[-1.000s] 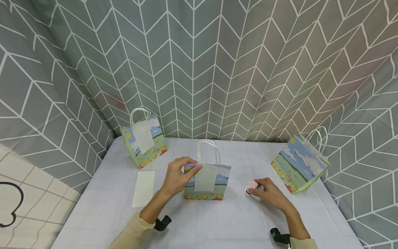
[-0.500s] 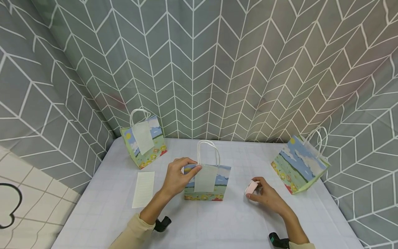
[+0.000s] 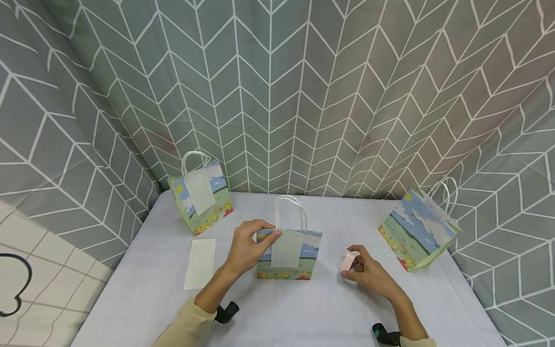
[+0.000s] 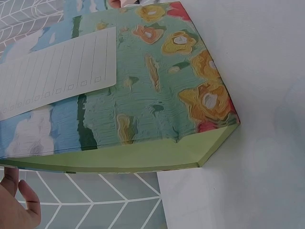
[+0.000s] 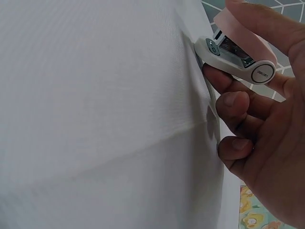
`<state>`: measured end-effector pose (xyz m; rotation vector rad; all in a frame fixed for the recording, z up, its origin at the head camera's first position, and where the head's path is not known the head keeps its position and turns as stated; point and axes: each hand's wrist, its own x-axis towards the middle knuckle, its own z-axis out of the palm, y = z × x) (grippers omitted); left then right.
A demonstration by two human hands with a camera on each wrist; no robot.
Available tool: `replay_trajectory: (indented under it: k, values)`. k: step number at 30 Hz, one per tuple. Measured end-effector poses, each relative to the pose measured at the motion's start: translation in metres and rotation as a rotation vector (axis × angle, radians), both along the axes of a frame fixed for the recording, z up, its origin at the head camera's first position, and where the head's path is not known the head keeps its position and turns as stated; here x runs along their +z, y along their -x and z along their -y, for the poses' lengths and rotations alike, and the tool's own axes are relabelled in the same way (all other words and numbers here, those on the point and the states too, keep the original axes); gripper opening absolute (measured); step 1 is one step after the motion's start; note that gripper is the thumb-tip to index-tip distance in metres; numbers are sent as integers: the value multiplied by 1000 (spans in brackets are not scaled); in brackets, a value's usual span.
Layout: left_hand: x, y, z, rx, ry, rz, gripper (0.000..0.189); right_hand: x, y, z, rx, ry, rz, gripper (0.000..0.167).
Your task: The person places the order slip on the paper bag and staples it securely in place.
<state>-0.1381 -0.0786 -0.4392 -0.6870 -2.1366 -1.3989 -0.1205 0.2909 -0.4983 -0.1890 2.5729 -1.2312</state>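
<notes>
In the head view my left hand [image 3: 250, 248] pinches the top edge of the middle paper gift bag [image 3: 284, 273], at the corner of a white slip [image 3: 287, 249] that hangs over its front. The left wrist view shows this lined slip [image 4: 62, 71] with small boxes lying over the bag's painted landscape, and the bag's green side. To the right of the bag, my right hand [image 3: 370, 272] holds a small pink and white stapler [image 3: 348, 260] between thumb and fingers, low over the table. Up close in the right wrist view, the stapler [image 5: 240, 50] has its arm raised from the base.
At the back left stands a second gift bag [image 3: 212, 212] with a slip on its front. Another gift bag [image 3: 418, 231] stands tilted at the right without a slip on its visible face. A loose lined slip [image 3: 200, 264] lies on the white tablecloth [image 3: 303, 313] beside my left forearm.
My right hand has turned the stapler in its fingers and shifted slightly left toward the middle bag. The left hand and the bags have stayed put.
</notes>
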Motion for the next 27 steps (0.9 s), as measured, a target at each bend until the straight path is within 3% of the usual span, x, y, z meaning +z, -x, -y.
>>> replay_trajectory:
  k: [13,19,27]
  values:
    - [0,0,-1,1,-8,-8,9,-2,4,11,-10,-4,-18,75]
    - [1,-1,-2,4,-10,8,9,4,9,21,-8,-5,-135,76]
    - [0,0,-2,7,-13,18,9,26,24,37,-15,-6,-284,75]
